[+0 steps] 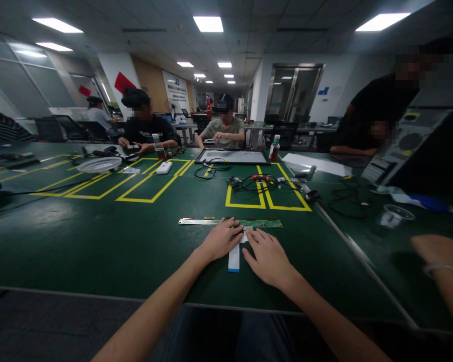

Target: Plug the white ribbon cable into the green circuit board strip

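Note:
A long, narrow green circuit board [262,223] lies crosswise on the green table in front of me. A white flat ribbon cable [234,257] with a blue end runs from near the board's middle towards me. My left hand [222,240] rests over the board's middle, its fingers bent together around the upper part of the cable. My right hand [269,255] lies low on the right, fingers stretched out and thumb apart, fingertips at the white piece [244,236] below the board. Fingers hide the spot where cable and board meet.
Beyond lie a framed panel [232,156], tangled black cables [249,186], a white box [164,168] and two bottles [159,147]. Another person's arm [443,266] reaches in at right, near a plastic cup [396,215]. Two people sit across the table.

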The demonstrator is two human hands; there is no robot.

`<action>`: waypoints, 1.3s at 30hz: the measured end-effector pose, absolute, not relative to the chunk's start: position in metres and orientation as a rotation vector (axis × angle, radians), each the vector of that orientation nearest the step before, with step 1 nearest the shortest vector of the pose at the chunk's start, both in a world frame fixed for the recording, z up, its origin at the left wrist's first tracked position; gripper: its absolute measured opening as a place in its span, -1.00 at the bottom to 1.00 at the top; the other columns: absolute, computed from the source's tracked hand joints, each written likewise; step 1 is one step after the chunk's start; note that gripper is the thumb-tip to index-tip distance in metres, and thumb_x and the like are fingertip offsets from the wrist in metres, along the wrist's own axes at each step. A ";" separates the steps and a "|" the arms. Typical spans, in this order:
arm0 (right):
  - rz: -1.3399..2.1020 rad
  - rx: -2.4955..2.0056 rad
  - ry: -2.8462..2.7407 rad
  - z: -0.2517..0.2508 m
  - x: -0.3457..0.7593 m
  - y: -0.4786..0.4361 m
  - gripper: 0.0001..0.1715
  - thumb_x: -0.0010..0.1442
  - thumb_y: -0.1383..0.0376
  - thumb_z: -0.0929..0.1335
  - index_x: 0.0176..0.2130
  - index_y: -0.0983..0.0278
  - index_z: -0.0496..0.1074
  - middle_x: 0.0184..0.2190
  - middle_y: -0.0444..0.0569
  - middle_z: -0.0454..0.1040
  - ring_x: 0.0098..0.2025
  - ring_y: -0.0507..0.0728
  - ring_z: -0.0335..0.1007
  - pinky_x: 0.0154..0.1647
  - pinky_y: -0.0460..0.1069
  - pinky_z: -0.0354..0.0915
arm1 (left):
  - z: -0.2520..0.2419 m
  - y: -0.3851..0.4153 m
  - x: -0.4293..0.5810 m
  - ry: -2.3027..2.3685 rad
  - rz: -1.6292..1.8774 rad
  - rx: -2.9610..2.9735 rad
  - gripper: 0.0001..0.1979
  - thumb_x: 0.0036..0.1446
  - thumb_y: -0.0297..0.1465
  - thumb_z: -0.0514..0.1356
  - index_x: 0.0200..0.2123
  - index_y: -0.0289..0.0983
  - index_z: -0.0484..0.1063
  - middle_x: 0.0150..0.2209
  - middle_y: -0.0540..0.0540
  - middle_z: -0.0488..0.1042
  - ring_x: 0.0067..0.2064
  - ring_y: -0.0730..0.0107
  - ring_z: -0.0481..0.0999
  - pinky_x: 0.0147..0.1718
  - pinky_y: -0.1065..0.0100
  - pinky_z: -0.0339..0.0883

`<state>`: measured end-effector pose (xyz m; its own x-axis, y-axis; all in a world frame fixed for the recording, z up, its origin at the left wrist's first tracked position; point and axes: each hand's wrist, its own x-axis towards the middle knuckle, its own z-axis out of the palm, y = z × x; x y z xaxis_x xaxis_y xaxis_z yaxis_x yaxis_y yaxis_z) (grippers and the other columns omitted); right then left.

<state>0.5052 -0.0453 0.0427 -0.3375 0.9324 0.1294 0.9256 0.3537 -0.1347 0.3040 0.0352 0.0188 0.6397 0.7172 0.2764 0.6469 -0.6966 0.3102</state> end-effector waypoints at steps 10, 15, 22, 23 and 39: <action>-0.011 -1.691 -2.395 0.041 0.501 -0.046 -0.30 0.50 0.04 0.13 0.41 0.31 0.31 0.39 0.17 0.36 0.41 0.36 0.20 0.39 0.27 0.17 | 0.021 0.032 0.300 1.060 0.551 2.666 -0.42 0.41 -0.10 0.14 0.36 -0.24 0.39 0.36 -0.29 0.40 0.45 -0.11 0.27 0.45 -0.21 0.02; -0.053 -1.703 -2.386 0.039 0.497 -0.044 -0.30 0.50 0.07 0.13 0.39 0.39 0.33 0.37 0.22 0.38 0.39 0.37 0.22 0.36 0.27 0.18 | 0.021 0.033 0.301 1.085 0.555 2.659 -0.45 0.44 -0.13 0.10 0.36 -0.25 0.39 0.36 -0.28 0.40 0.46 -0.09 0.27 0.45 -0.20 0.03; -0.053 -1.694 -2.351 0.034 0.500 -0.046 -0.32 0.51 0.05 0.14 0.42 0.31 0.30 0.39 0.17 0.36 0.40 0.35 0.21 0.39 0.26 0.12 | 0.024 0.031 0.302 1.084 0.535 2.645 -0.47 0.45 -0.15 0.09 0.37 -0.24 0.39 0.37 -0.27 0.39 0.46 -0.12 0.25 0.45 -0.23 0.01; -0.047 -1.695 -2.349 0.034 0.500 -0.046 -0.32 0.51 0.05 0.15 0.42 0.30 0.29 0.39 0.16 0.36 0.40 0.34 0.21 0.40 0.25 0.12 | 0.025 0.031 0.302 1.081 0.538 2.645 -0.47 0.45 -0.15 0.09 0.36 -0.24 0.39 0.37 -0.27 0.39 0.46 -0.12 0.25 0.45 -0.23 0.01; 0.168 -1.585 -2.395 0.030 0.528 -0.049 -0.27 0.52 0.00 0.15 0.52 0.19 0.11 0.51 0.05 0.16 0.53 0.26 0.04 0.52 0.24 0.00 | 0.024 0.033 0.300 1.123 0.632 2.611 -0.46 0.40 -0.09 0.16 0.31 -0.24 0.44 0.32 -0.27 0.43 0.41 -0.01 0.31 0.46 -0.11 0.08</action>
<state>0.5280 -0.0493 0.0296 -0.3685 0.9166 0.1550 0.8860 0.3968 -0.2400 0.3005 0.0329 0.0238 0.6132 0.7324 0.2961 0.6334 -0.6798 0.3698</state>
